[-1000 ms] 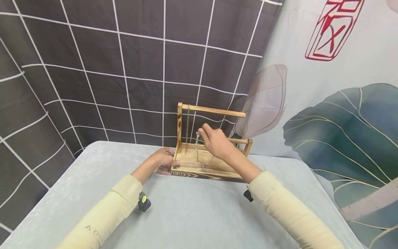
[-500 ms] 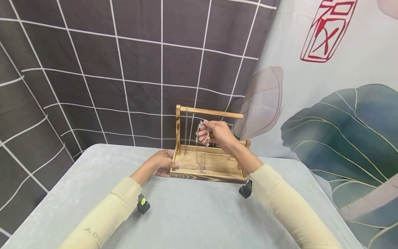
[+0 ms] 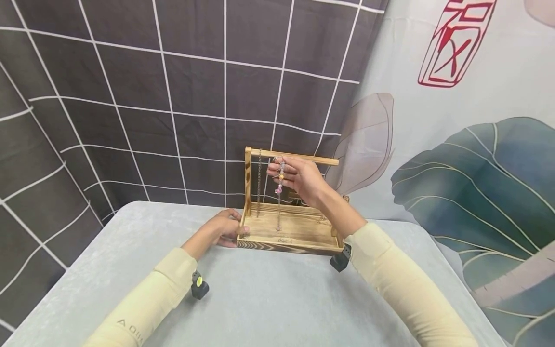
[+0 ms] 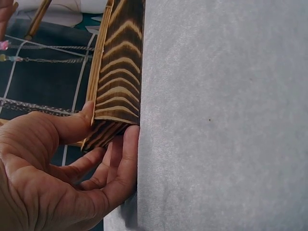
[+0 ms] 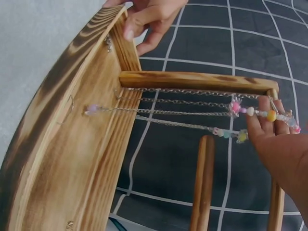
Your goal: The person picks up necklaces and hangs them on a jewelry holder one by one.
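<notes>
A wooden jewelry stand [image 3: 286, 247] with a shallow tray and a high rail [image 3: 318, 159] stands on the table. My left hand [image 3: 222, 226] grips the tray's left front corner, thumb over the rim and fingers below it in the left wrist view. At the rail, my right hand [image 3: 305, 179] holds a beaded necklace [image 5: 272, 115] by its upper part. Its colored beads lie along the fingers, and its silver chain hangs toward the tray. How the thumb lies is hidden in the right wrist view. Left of it, a plain chain [image 3: 259, 183] hangs from the rail.
A lower wooden bar [image 5: 203, 178] sits at the stand's right side. Small metal pieces of jewelry, including a hook-like one [image 5: 67, 109], lie in the tray. A dark checked curtain [image 3: 195, 130] hangs close behind, above the grey tablecloth [image 3: 269, 299].
My right hand has lifted the beaded necklace from above the tray up to the high rail, its fingers spreading. My left hand has stayed on the tray corner.
</notes>
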### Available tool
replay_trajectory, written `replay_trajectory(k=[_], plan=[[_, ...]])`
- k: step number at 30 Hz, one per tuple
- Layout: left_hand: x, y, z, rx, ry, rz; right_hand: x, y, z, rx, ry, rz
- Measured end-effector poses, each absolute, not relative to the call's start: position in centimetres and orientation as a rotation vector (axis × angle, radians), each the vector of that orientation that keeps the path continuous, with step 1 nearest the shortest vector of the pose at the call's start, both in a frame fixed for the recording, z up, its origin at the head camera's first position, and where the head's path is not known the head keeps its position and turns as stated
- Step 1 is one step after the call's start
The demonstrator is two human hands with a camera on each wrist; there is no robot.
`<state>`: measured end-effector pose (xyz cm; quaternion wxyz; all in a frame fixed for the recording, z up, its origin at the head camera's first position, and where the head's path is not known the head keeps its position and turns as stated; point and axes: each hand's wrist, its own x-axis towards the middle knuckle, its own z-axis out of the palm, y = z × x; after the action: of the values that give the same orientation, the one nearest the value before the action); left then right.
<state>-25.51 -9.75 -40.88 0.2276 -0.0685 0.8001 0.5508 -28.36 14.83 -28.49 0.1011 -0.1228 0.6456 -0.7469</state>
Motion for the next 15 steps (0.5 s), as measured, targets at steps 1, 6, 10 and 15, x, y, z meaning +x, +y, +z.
replay_trajectory(k=[1, 6, 10, 15], plan=[[-25.5, -9.8, -40.9, -0.189, 2.201, 1.518, -28.3, 14.8, -28.4, -0.371, 1.907, -2.215], [-25.5, -9.8, -40.9, -0.192, 2.197, 1.521, -28.0, 14.8, -27.6, -0.426, 1.935, -2.206], [-25.5, -9.8, -40.8, -0.185, 2.201, 1.521, -28.2, 15.1, -26.8, -0.446, 1.948, -2.205], [-25.5, -9.9, -40.8, -0.186, 2.198, 1.523, -28.6, 15.7, -25.8, -0.438, 1.939, -2.233]])
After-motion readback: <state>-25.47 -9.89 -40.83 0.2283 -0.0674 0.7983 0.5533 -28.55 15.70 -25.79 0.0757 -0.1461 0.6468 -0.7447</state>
